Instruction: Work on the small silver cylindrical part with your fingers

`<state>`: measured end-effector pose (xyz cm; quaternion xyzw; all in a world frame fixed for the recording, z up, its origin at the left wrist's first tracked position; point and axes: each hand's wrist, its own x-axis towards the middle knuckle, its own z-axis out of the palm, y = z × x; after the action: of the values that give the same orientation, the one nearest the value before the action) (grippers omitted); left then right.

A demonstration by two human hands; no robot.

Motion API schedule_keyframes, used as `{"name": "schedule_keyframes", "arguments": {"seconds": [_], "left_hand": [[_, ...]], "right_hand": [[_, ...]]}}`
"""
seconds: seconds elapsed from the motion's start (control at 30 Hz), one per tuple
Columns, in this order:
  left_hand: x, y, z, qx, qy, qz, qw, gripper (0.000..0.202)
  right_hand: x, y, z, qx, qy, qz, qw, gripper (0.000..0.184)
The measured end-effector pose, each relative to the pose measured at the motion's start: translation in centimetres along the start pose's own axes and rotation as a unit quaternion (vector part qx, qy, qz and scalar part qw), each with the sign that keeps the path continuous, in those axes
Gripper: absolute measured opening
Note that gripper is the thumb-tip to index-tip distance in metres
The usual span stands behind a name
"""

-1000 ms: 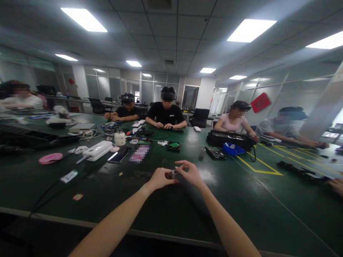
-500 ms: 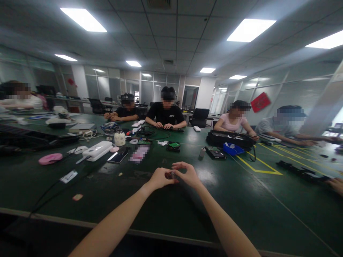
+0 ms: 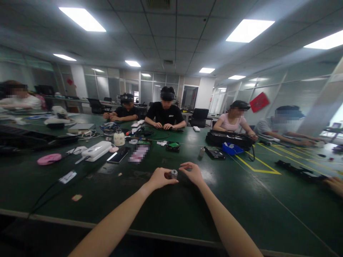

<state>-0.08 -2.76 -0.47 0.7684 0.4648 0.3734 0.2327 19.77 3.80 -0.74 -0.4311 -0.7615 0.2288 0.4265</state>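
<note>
My left hand [image 3: 159, 178] is closed round a small silvery cylindrical part [image 3: 174, 174], gripping it over the dark green table [image 3: 150, 210]. My right hand [image 3: 193, 173] sits just right of the part, fingers curled with thumb and forefinger near its top; I cannot tell whether they touch it. Both forearms reach in from the bottom edge.
A phone [image 3: 118, 155], a white box [image 3: 96, 150] and a pink disc [image 3: 49, 159] lie to the left. A small metal can [image 3: 201, 152], a hard drive [image 3: 214, 152] and a blue tray [image 3: 232, 148] are behind to the right. Several people sit across the table. Yellow tape [image 3: 257, 166] marks the right side.
My right hand has drawn slightly away to the right, so the silvery part shows more clearly in the left hand. The view has shifted a little.
</note>
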Motion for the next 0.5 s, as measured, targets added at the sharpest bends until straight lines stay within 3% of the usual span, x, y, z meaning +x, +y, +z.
{"name": "schedule_keyframes", "arguments": {"seconds": [0.1,0.23,0.4,0.5], "left_hand": [[0.0,0.1,-0.1,-0.010,-0.009,0.000,1.000,0.037],[-0.1,0.3,-0.2,-0.006,-0.009,0.002,1.000,0.037],[-0.2,0.3,-0.2,-0.002,-0.009,-0.005,1.000,0.038],[-0.2,0.3,-0.2,0.001,-0.008,-0.008,1.000,0.037]], "right_hand": [[0.0,1.6,-0.2,-0.020,-0.041,0.007,0.999,0.017],[-0.1,2.0,-0.3,-0.023,-0.046,0.008,0.999,0.024],[-0.1,1.2,-0.5,-0.024,-0.051,0.012,0.998,0.019],[-0.1,-0.3,-0.5,0.015,-0.019,0.003,1.000,0.021]]}}
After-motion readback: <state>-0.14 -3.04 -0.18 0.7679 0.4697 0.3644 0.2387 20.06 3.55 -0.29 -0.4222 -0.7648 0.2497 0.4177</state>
